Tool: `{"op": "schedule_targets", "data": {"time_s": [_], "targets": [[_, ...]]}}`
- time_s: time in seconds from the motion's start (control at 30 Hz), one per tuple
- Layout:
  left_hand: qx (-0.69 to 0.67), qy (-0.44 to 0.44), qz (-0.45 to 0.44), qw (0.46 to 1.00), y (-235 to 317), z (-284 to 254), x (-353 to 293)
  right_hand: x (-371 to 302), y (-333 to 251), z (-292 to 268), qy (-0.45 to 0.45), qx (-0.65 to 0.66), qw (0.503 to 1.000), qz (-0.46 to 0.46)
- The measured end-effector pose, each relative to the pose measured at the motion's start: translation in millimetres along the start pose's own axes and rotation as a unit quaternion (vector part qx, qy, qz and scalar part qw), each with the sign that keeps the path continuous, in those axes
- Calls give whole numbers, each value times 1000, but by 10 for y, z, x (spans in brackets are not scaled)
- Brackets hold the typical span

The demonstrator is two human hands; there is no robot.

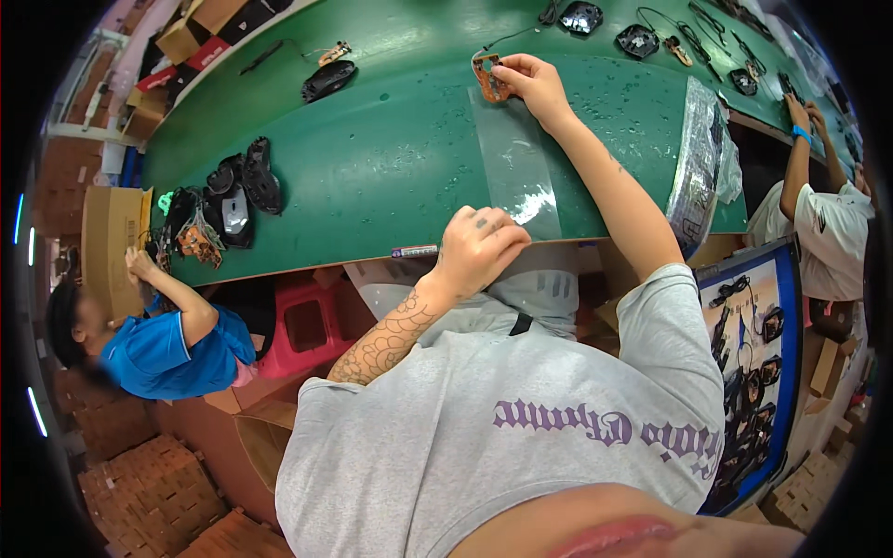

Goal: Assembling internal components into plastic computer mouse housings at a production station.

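My right hand (532, 88) reaches far over the green bench (372, 158) and pinches an orange circuit board (487, 82) between thumb and fingers. A thin black cable (510, 38) runs from the board toward the back. Below the board lies a clear plastic sheet (513, 163), its near end at the bench's front edge. My left hand (479, 246) hovers by that near end, fingers curled and pressed together. Whatever it holds, if anything, is hidden. Farther back and to the left rests a black mouse shell (329, 82), beside a small board (335, 53).
Black mouse shells (263, 177) and orange boards (199, 240) pile up at the left, near a co-worker in blue (186, 344). A silvery plastic bag (694, 167) lies right of my right arm. Another co-worker (819, 223) sits farther right. A pink stool (307, 325) stands below the bench.
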State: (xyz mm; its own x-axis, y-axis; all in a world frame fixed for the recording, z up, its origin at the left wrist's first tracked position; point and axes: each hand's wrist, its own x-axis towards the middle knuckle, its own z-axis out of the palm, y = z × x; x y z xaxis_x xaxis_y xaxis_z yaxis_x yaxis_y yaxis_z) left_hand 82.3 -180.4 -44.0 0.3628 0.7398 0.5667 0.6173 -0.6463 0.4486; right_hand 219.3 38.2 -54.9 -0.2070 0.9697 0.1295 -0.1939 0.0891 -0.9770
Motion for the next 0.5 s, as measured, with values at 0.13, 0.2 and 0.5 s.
{"op": "schedule_targets", "data": {"time_s": [0.13, 0.2, 0.5], "targets": [[-70, 12, 28, 997, -89, -143, 59, 32, 5, -5, 10, -3, 1000, 4], [-125, 26, -34, 991, -280, -267, 272, 52, -7, -26, 12, 7, 1000, 8], [-330, 85, -257, 904, -1547, -90, 1152, 46, 16, -63, -15, 58, 997, 45]]}}
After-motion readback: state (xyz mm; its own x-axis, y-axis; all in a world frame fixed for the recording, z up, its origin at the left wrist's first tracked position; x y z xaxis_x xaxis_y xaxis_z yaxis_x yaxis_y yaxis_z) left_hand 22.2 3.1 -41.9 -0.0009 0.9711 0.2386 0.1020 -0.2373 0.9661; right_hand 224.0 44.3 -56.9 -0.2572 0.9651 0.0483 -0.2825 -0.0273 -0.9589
